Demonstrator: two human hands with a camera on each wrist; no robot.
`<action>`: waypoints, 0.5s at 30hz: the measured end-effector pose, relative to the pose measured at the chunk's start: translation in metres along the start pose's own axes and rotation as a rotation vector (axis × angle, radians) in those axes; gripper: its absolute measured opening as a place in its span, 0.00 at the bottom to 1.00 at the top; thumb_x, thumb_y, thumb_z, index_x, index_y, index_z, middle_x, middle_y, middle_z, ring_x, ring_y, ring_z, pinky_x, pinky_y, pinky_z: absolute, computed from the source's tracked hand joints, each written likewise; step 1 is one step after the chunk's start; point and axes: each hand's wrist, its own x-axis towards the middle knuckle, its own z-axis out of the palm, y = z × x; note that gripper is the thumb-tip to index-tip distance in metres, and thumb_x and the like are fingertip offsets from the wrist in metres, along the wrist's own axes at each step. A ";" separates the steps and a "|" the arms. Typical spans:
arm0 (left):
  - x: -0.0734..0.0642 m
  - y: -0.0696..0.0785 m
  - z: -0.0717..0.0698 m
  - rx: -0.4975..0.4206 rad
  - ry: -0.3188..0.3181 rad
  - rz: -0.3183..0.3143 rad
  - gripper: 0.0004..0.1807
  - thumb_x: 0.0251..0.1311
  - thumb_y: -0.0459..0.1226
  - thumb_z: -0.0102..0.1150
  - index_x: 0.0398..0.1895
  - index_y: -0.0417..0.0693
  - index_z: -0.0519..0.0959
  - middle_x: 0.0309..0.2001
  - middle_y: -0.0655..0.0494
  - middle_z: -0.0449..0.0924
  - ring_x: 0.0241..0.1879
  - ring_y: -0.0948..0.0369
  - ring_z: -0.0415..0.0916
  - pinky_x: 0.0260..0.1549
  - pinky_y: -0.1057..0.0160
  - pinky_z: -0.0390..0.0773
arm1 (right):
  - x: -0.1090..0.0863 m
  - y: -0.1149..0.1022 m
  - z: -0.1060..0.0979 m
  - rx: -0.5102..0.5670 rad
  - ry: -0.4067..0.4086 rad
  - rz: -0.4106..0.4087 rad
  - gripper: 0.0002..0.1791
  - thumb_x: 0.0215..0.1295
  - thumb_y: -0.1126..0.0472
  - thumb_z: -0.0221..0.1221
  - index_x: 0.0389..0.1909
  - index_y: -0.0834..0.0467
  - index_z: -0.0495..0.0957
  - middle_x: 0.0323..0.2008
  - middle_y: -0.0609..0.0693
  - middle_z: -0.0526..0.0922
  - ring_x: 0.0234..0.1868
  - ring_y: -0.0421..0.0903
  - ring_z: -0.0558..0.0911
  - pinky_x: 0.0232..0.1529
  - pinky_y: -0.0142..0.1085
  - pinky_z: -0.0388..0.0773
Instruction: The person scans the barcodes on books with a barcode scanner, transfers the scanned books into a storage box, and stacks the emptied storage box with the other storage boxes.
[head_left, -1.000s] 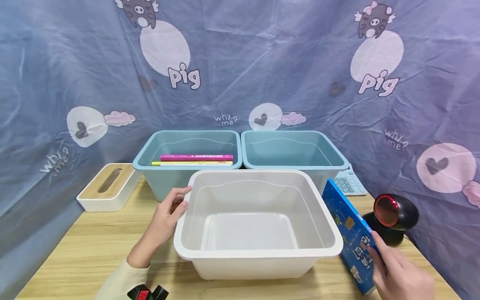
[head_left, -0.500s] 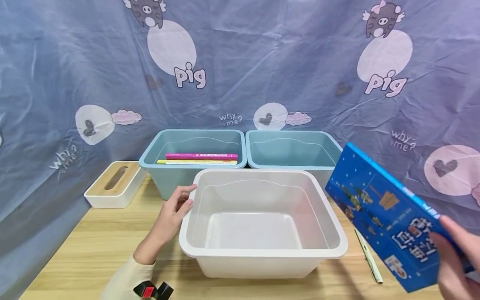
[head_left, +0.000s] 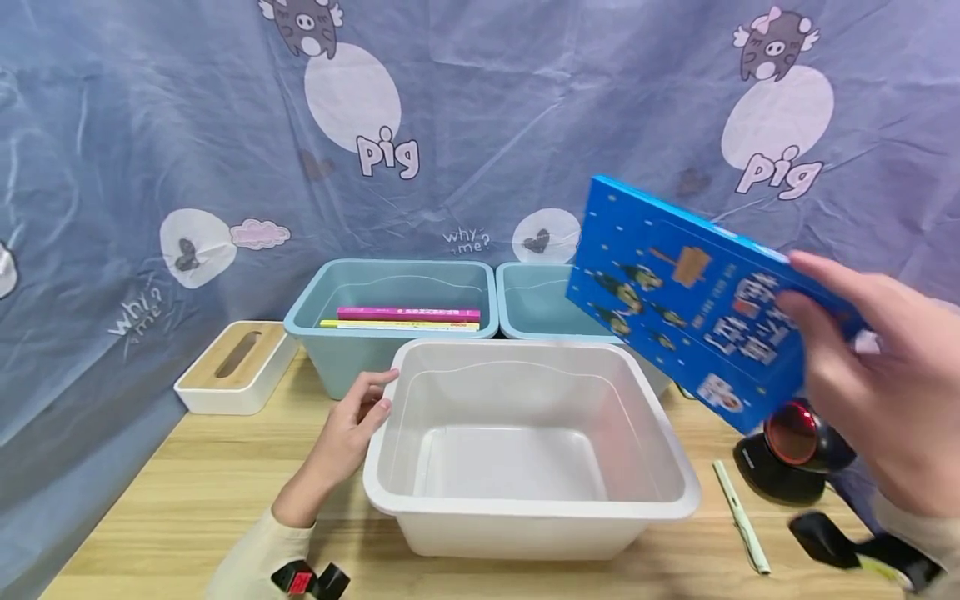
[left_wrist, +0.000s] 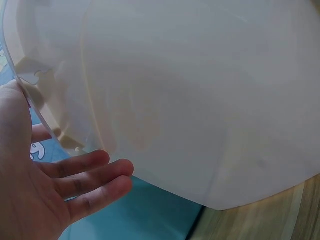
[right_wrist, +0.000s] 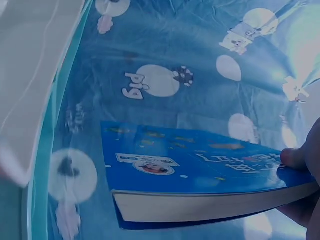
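My right hand (head_left: 885,367) grips a thick blue book (head_left: 675,292) by one end, thumb on the cover. The book is up in the air, tilted, partly in front of the right blue bin (head_left: 517,312). Pale page edges of the book (right_wrist: 200,206) face the camera in the right wrist view. A white plastic bin (head_left: 532,507) stands in the middle of the table. At its left rim is my left hand (head_left: 352,429), holding the edge with thumb and index at the rim. Its other fingers (left_wrist: 95,187) lie below the rim, against the outer wall.
Behind stands a left blue bin (head_left: 322,335) containing a magenta book (head_left: 408,314) and a yellow one (head_left: 397,325). A tissue box (head_left: 232,367) with wooden lid sits far left. At right are a light green pen (head_left: 741,517) and a black, red-lit device (head_left: 795,450).
My right hand has lifted the blue book off the right side of the table, then carried it up and forward. The pen has come into view. My left hand stays at the rim.
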 end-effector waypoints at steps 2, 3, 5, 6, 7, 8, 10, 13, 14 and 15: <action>0.000 0.000 0.000 0.002 -0.001 0.001 0.18 0.73 0.29 0.49 0.64 0.40 0.72 0.41 0.39 0.82 0.35 0.68 0.79 0.35 0.66 0.82 | 0.017 -0.011 0.024 0.078 0.016 -0.041 0.14 0.60 0.68 0.68 0.48 0.65 0.86 0.41 0.71 0.86 0.46 0.17 0.80 0.46 0.12 0.70; 0.000 0.000 0.000 0.003 -0.003 -0.002 0.18 0.73 0.29 0.49 0.64 0.41 0.72 0.41 0.38 0.82 0.35 0.68 0.80 0.35 0.66 0.83 | 0.024 -0.013 0.035 0.111 0.018 -0.058 0.14 0.58 0.70 0.69 0.47 0.64 0.87 0.40 0.70 0.86 0.45 0.18 0.80 0.46 0.13 0.71; 0.000 0.000 0.000 0.003 -0.004 -0.011 0.19 0.73 0.30 0.49 0.64 0.41 0.72 0.41 0.38 0.82 0.35 0.68 0.80 0.35 0.66 0.83 | 0.035 -0.015 0.058 0.154 -0.009 -0.080 0.16 0.55 0.73 0.70 0.47 0.63 0.87 0.38 0.69 0.87 0.45 0.18 0.81 0.46 0.13 0.72; 0.000 0.000 -0.001 0.004 -0.005 -0.016 0.18 0.73 0.30 0.50 0.64 0.41 0.72 0.42 0.39 0.82 0.35 0.68 0.80 0.35 0.66 0.83 | 0.039 -0.015 0.069 0.188 -0.026 -0.089 0.18 0.53 0.75 0.70 0.46 0.63 0.87 0.38 0.68 0.88 0.44 0.18 0.81 0.45 0.14 0.72; 0.000 0.000 -0.001 0.001 -0.007 -0.020 0.19 0.73 0.30 0.50 0.64 0.41 0.72 0.42 0.39 0.82 0.35 0.68 0.80 0.35 0.66 0.83 | 0.043 -0.015 0.080 0.217 -0.054 -0.097 0.19 0.52 0.77 0.70 0.47 0.63 0.87 0.38 0.66 0.88 0.43 0.18 0.81 0.44 0.14 0.73; 0.000 0.000 -0.001 -0.002 -0.010 -0.024 0.18 0.73 0.30 0.50 0.64 0.41 0.72 0.42 0.38 0.82 0.35 0.67 0.80 0.35 0.66 0.83 | 0.046 -0.015 0.091 0.243 -0.079 -0.110 0.20 0.52 0.78 0.70 0.47 0.63 0.87 0.37 0.65 0.89 0.42 0.18 0.81 0.44 0.14 0.73; 0.001 -0.001 -0.001 -0.006 -0.014 -0.029 0.18 0.73 0.31 0.50 0.64 0.41 0.72 0.42 0.38 0.82 0.35 0.67 0.80 0.36 0.66 0.82 | 0.051 -0.015 0.116 0.327 -0.113 -0.127 0.20 0.52 0.79 0.69 0.47 0.63 0.87 0.36 0.63 0.89 0.41 0.20 0.82 0.42 0.15 0.75; 0.001 -0.002 -0.001 -0.009 -0.017 -0.028 0.18 0.73 0.30 0.50 0.64 0.40 0.72 0.42 0.38 0.82 0.35 0.68 0.80 0.36 0.66 0.82 | 0.058 -0.015 0.153 0.432 -0.162 -0.148 0.17 0.56 0.77 0.68 0.48 0.64 0.87 0.37 0.61 0.90 0.40 0.23 0.84 0.41 0.19 0.78; 0.001 -0.002 -0.001 -0.009 -0.016 -0.027 0.18 0.73 0.30 0.50 0.64 0.40 0.71 0.42 0.38 0.82 0.34 0.68 0.80 0.36 0.66 0.82 | 0.060 -0.016 0.165 0.460 -0.175 -0.144 0.16 0.58 0.75 0.67 0.48 0.64 0.87 0.38 0.61 0.90 0.40 0.25 0.84 0.42 0.20 0.79; 0.001 -0.003 -0.002 -0.009 -0.013 -0.027 0.18 0.72 0.30 0.50 0.64 0.40 0.72 0.41 0.38 0.82 0.34 0.68 0.80 0.35 0.66 0.82 | 0.062 -0.017 0.177 0.494 -0.183 -0.132 0.16 0.60 0.74 0.66 0.49 0.63 0.86 0.40 0.60 0.90 0.41 0.27 0.85 0.43 0.22 0.80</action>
